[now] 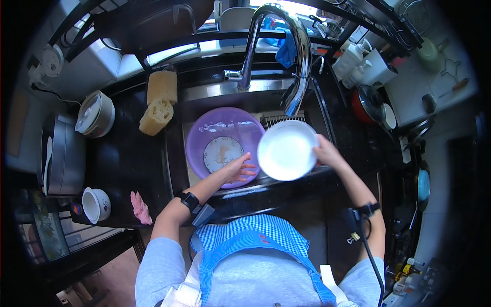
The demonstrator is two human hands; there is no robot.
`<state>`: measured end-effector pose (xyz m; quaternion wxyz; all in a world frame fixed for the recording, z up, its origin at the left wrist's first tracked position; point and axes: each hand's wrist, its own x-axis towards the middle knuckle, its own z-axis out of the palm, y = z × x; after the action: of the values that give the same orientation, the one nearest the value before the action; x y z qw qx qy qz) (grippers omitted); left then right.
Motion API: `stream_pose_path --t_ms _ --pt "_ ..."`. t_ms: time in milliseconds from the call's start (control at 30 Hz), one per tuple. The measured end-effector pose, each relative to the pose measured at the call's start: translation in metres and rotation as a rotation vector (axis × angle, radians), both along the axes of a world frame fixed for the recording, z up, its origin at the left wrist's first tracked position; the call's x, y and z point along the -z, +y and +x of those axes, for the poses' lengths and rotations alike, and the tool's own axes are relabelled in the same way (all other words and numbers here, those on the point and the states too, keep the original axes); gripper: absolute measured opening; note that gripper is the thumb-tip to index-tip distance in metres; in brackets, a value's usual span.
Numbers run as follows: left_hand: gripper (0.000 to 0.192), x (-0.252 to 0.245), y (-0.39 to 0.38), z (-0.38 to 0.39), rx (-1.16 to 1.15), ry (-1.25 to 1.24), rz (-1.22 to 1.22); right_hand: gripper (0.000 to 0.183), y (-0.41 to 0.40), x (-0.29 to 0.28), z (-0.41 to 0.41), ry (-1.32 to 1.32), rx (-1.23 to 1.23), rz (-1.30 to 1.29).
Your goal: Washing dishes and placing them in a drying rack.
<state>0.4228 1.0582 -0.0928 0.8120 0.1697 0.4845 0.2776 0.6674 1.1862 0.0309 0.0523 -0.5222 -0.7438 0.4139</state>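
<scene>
My right hand (326, 152) grips the right rim of a round white plate (287, 150), tilted so its pale face shows. The plate is held over the right part of the steel sink (187, 161). My left hand (239, 169) holds nothing, its fingers spread above the front of a purple plastic basin (197, 134). Inside that basin lies a white plate with a leaf-patterned rim (215, 147), bearing a brownish smear. A curved chrome faucet (301, 61) arches over the sink; whether water runs from it, I cannot tell.
Left of the sink lie two loofah pieces (162, 82) and a pink cloth (140, 208). A white pot (96, 206), a small electric cooker (96, 114) and a larger grey appliance (69, 153) line the left counter. A red lidded pan (362, 105) stands at right.
</scene>
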Motion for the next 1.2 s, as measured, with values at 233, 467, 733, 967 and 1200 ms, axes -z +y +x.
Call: stream_pose_path --t_ms 233,467,733,967,1200 --pt "0.044 0.063 -0.009 -0.041 -0.17 0.182 -0.153 0.035 0.003 0.073 -0.098 -0.219 -0.345 -0.049" --pt "0.05 0.083 -0.016 -0.056 -0.047 0.964 -0.072 0.034 0.009 0.137 -0.126 -0.171 -0.367 -0.198" --pt "0.04 0.069 -0.008 -0.063 -0.003 1.239 -0.054 0.029 0.006 0.148 -0.152 -0.323 -0.282 -0.373" --pt "0.028 0.068 -0.008 -0.067 0.166 1.308 -0.176 0.02 -0.006 0.177 -0.155 -0.355 -0.341 -0.217" --pt "0.028 0.079 0.008 -0.058 0.882 1.598 -0.111 0.033 -0.005 0.162 -0.16 -0.43 -0.356 -0.205"
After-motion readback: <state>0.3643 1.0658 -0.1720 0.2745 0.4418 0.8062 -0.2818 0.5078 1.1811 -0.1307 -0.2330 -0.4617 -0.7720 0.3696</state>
